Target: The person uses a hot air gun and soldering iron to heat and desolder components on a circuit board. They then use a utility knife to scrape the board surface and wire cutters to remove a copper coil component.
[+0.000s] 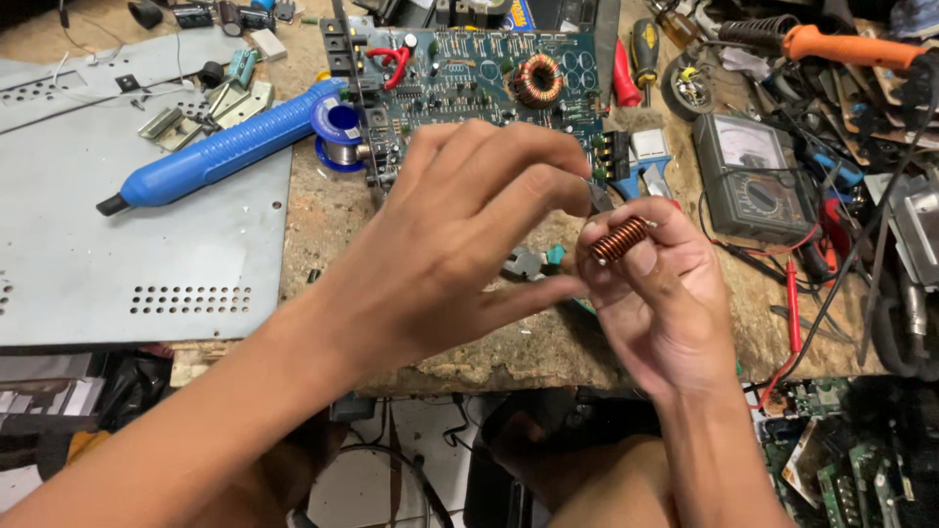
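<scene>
My right hand (657,293) holds a small copper wire coil (619,239) between thumb and fingers, closed around it, above the front edge of the wooden workbench (333,210); my left hand (460,244) is just beside it, fingers curled and half closed, the fingertips near the coil's end; if they touch it or pinch something, I cannot tell; behind my hands lies a green circuit board (469,78); on the left a blue desoldering pump (230,147) rests on a grey metal panel (117,254); on the right stands a multimeter (753,176).
</scene>
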